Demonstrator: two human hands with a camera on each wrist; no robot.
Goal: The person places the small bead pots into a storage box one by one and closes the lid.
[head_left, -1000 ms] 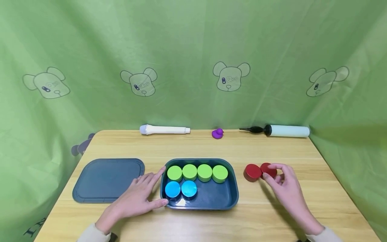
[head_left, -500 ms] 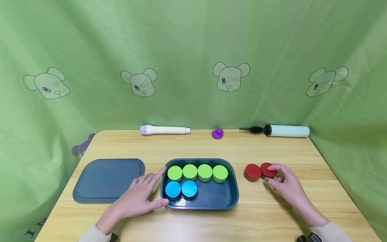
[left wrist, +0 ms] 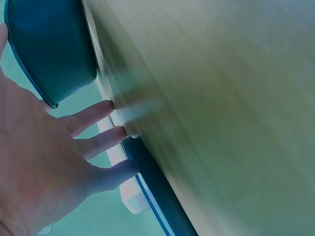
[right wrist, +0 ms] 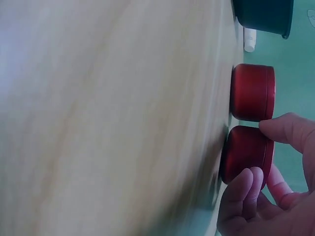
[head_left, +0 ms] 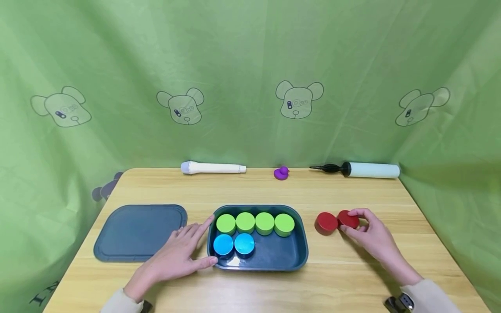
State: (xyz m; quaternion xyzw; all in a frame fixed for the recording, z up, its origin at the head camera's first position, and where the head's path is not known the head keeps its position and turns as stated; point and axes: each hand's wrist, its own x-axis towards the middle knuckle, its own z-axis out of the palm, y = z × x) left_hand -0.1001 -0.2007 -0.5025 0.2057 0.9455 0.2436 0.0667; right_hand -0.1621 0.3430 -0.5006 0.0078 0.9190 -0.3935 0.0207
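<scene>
My left hand [head_left: 174, 256], fingers spread and fairly straight, rests against the left rim of a deep dark-blue tray [head_left: 279, 255]. Inside the tray, several green round tins [head_left: 265, 223] form the back row, and two blue round tins [head_left: 244, 244] stand front left. To the right of the tray, my right hand [head_left: 373, 239] pinches the farther right red tin [head_left: 347, 218] between thumb and fingers. That tin [right wrist: 246, 150] sits low at the tabletop in the right wrist view. Close beside it stands the other red tin [head_left: 326, 223], which the hand does not hold.
A flat dark-blue lid [head_left: 137, 232] lies left of the tray, partly behind the left hand. Along the table's back edge lie a white microphone [head_left: 213, 168], a purple duck [head_left: 281, 173] and a hand pump [head_left: 372, 169]. Green curtain [head_left: 242, 87] surrounds the table.
The right forearm has swung slightly outward to the right, and the fingers have shifted their hold round the right red tin. Left hand, tray and its tins look the same.
</scene>
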